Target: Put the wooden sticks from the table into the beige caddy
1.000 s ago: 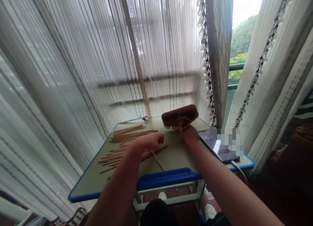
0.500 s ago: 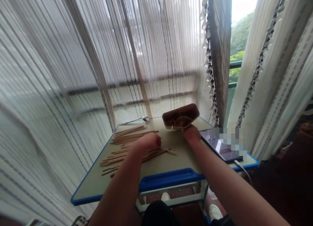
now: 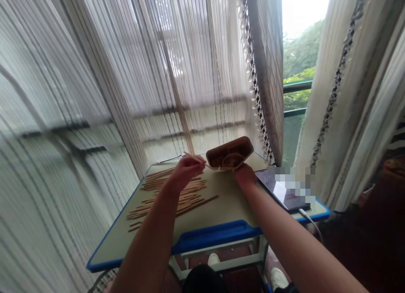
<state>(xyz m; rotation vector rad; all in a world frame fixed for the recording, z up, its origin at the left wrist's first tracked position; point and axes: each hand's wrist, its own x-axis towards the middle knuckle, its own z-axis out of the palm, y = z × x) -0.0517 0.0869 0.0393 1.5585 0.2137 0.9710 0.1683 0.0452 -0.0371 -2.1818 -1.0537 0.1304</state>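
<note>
My left hand [image 3: 187,167] is closed around a thin pale chopstick [image 3: 193,157], which slants down to the right toward a brown chopstick holder [image 3: 230,149]. My right hand [image 3: 245,175] grips this holder at its near lower edge and keeps it tilted, its open side facing me. Inside, slots and a rounded divider show, with a light stick end near the lower left rim. Many loose wooden chopsticks [image 3: 190,191] lie in rough rows on the table, below and left of my left hand. The fingertips of my right hand are hidden behind the holder.
The pale desk [image 3: 228,200] has a blue rim and a blue tray lip at the front. A metal utensil [image 3: 171,159] lies at its far left. On the right rests a tablet [image 3: 283,191] with a white cable [image 3: 311,219]. Sheer curtains [image 3: 190,73] hang behind.
My left hand has risen from the loose chopsticks and moved up and away, with the chopstick now beside the holder. My right hand still grips the tilted holder. The view has turned slightly.
</note>
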